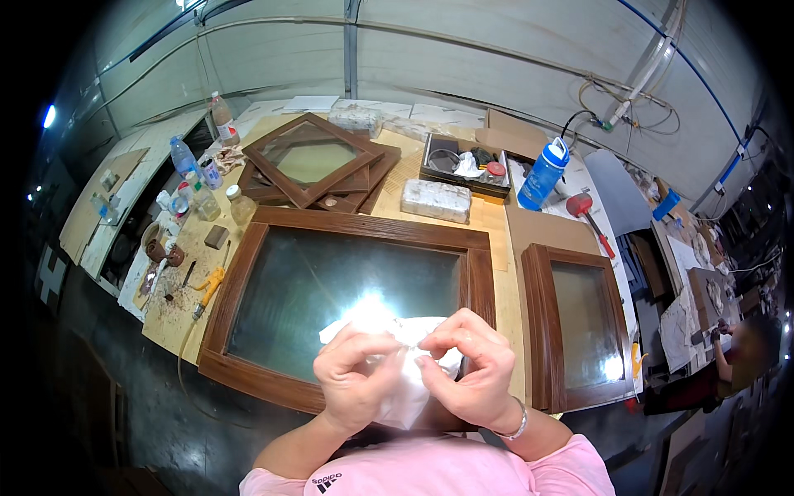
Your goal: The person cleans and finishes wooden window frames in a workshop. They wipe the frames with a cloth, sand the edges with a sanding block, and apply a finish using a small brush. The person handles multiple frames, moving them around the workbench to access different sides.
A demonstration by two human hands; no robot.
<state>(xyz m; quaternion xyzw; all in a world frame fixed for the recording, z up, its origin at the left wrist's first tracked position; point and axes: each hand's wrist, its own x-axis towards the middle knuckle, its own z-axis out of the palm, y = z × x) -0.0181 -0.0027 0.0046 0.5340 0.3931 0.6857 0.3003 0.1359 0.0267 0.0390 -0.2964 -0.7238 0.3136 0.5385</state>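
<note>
Both of my hands are raised side by side over the near edge of a large brown wooden frame (364, 227) with a glass pane (347, 273). Between them hangs a thin, crumpled white cloth (407, 398). Its exact material is hard to tell. My left hand (357, 376) pinches the cloth's upper edge with curled fingers. Close by, my right hand (473, 368) grips the same edge between thumb and fingertips. A bright light reflection on the glass lies just behind the cloth.
Smaller frames (310, 161) are stacked behind; another glazed frame (542, 331) lies right. Beyond are a wrapped block (436, 201), an open box (463, 183), a blue bottle (543, 175) and a red mallet (581, 207). Left are several bottles and a yellow air gun (212, 285). A person (728, 364) is far right.
</note>
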